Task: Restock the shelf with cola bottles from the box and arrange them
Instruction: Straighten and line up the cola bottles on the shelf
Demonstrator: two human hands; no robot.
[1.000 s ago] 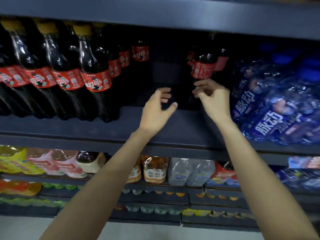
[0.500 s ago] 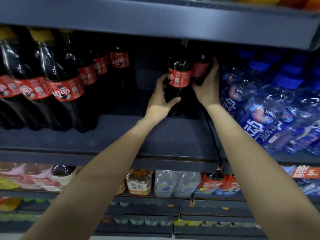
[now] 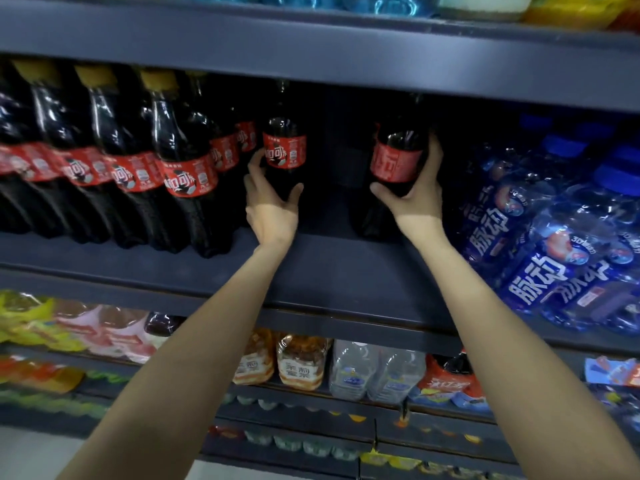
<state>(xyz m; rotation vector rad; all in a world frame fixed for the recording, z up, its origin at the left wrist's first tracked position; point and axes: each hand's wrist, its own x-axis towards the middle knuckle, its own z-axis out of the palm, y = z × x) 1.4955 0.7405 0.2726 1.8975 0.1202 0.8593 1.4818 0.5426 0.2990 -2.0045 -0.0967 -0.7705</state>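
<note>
From the head camera, you face a dark shelf point(image 3: 329, 271) with both bare arms raised to it. Your left hand point(image 3: 272, 206) grasps a cola bottle point(image 3: 284, 147) low on its body, thumb on the right side and fingers curled round the left, just below the red label. The bottle stands upright toward the back of the shelf, beside a row of cola bottles point(image 3: 138, 161) with yellow caps filling the left part. Your right hand point(image 3: 415, 192) grips a second cola bottle point(image 3: 398, 157), thumb under the label at left and fingers wrapped round the right side. This bottle also stands upright on the shelf. An open gap of bare shelf lies between the two bottles. Blue water bottles point(image 3: 554, 237) crowd the right end.
</note>
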